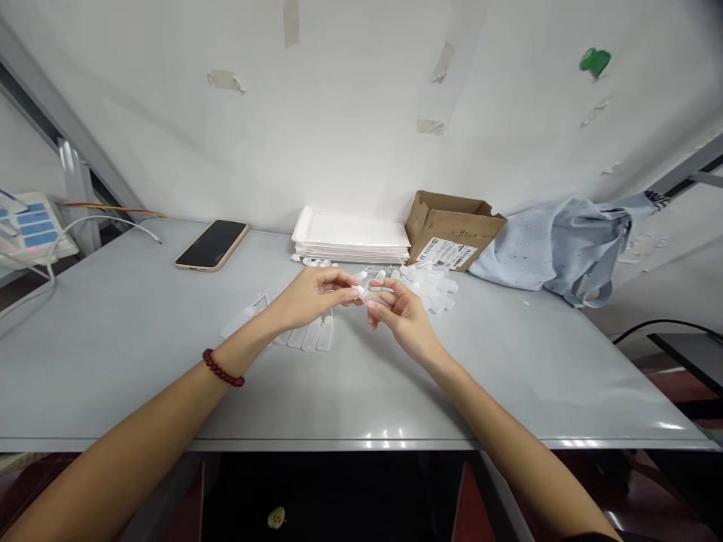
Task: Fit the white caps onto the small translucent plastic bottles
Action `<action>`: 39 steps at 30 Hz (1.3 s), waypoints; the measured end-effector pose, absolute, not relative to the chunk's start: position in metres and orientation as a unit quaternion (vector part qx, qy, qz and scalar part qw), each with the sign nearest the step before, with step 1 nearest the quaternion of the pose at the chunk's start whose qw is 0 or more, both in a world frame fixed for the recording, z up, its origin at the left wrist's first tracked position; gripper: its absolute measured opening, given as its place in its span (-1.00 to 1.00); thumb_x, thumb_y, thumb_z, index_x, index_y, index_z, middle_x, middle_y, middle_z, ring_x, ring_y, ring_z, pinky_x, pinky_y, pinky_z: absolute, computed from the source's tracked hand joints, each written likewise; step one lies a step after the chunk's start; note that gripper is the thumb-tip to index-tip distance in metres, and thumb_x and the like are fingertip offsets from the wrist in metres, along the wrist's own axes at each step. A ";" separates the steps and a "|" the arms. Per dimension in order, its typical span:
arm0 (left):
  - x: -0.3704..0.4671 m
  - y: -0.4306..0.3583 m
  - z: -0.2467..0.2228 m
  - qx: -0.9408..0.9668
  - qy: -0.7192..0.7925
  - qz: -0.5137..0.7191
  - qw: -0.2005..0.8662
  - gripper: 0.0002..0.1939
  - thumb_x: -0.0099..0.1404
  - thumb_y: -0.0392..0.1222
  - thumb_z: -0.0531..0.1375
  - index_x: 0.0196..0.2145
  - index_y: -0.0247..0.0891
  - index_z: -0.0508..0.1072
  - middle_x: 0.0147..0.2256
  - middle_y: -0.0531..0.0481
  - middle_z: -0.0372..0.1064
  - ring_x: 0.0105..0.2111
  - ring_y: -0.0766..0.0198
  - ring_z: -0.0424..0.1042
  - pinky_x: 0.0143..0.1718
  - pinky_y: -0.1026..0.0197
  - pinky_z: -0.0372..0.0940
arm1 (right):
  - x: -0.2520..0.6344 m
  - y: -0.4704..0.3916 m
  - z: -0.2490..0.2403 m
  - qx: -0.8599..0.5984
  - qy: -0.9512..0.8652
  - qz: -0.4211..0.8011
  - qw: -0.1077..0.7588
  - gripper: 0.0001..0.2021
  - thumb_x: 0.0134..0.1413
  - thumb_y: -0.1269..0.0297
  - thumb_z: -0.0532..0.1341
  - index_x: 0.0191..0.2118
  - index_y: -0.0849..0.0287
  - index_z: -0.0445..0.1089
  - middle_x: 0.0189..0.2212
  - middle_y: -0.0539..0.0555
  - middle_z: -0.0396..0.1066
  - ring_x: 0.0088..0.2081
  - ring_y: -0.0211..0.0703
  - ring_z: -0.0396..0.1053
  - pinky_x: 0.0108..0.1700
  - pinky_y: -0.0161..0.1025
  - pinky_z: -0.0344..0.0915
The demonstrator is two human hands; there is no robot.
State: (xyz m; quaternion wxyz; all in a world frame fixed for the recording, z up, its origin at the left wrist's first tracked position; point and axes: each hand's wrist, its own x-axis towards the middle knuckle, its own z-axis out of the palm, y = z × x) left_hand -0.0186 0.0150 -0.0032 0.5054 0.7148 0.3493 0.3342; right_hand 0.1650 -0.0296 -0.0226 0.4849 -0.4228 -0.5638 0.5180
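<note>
Bracelet [223, 368] is circling your left wrist, nearest of the things on the grey table [361, 399]. Just beyond it, a row of flat translucent pieces [309, 336] is lying roughly parallel beside your left hand [324, 290], perhaps spread that way to keep them apart. Over the table's middle, you are pinching a small translucent plastic piece [368, 296] with both hands: your left fingertips are gripping its white end, while your right hand [404, 312] is grasping the other, seemingly to steady it from two sides. A looser heap of similar pieces [437, 286] is lying just beyond your right hand, likely within easy reach. Farther back, a phone [213, 245] is resting flat, well to the left. White packets [351, 232] are lying stacked by the wall; you cannot be telling what they are holding. Beside them, a cardboard box [460, 229] is standing open-topped, its inside staying hidden from you. Blue cloth [556, 245] is slumping against its right.
</note>
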 end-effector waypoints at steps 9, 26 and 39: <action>-0.019 0.011 0.001 0.726 0.367 0.301 0.497 -0.79 0.17 -0.10 0.23 -0.30 -0.29 0.51 -0.41 -0.03 0.48 -0.39 0.27 0.44 -0.34 0.22 0.36 | 0.162 -0.034 -0.028 -0.466 -0.657 0.393 0.443 -0.73 0.09 0.18 0.18 -0.12 0.17 0.29 -0.36 0.05 0.44 -0.50 -0.31 0.31 -0.43 -0.28 0.24; -0.008 0.003 -0.006 0.712 0.327 0.315 0.535 -0.84 0.12 -0.21 0.25 -0.32 -0.31 0.51 -0.32 -0.05 0.48 -0.23 0.19 0.47 -0.11 0.13 0.35 | 0.160 -0.035 -0.032 -0.513 -0.665 0.313 0.443 -0.73 0.20 0.11 0.03 -0.42 0.17 0.26 -0.59 -0.01 0.34 -0.59 -0.32 0.18 -0.51 -0.35 0.11; -0.009 0.005 -0.007 0.733 0.332 0.313 0.504 -0.84 0.10 -0.21 0.25 -0.33 -0.30 0.51 -0.37 -0.03 0.49 -0.28 0.21 0.46 -0.15 0.14 0.35 | 0.160 -0.036 -0.030 -0.497 -0.666 0.353 0.430 -0.68 0.18 0.08 0.06 -0.44 0.20 0.33 -0.55 -0.01 0.29 -0.53 -0.32 0.17 -0.48 -0.35 0.09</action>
